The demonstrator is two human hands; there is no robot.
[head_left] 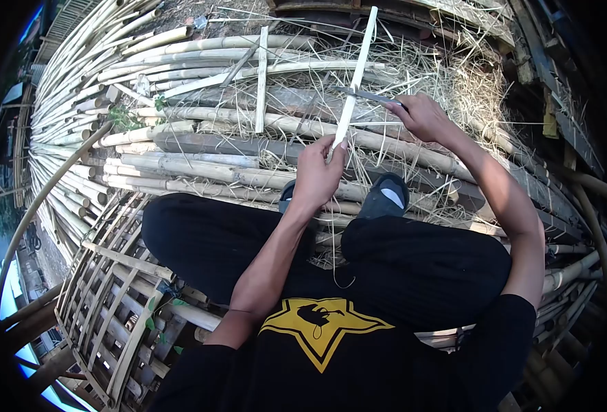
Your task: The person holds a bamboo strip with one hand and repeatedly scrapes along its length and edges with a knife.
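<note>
The strip is long, narrow, straight and flat-looking, pale cream and almost white where the light catches it. It rises from the left hand and leans slightly right towards its far end, above the poles and loose shavings. The left hand is closed around its near end, thumb and fingers pinched together. The right hand, farther forward and to the right, is closed on the knife, whose dark, slim blade lies across the strip, its tip showing just past the left edge. A second strip, also pale and straight, rests on the poles forward and left of the left hand. The near end of the held strip is hidden in the left hand, and the right hand covers most of the knife's handle. How deep the blade sits in the strip, if at all, cannot be made out. Thin strands tangle beneath and beyond the hands, too fine to tell apart, and the dark rim of the view cuts off the outer poles.
</note>
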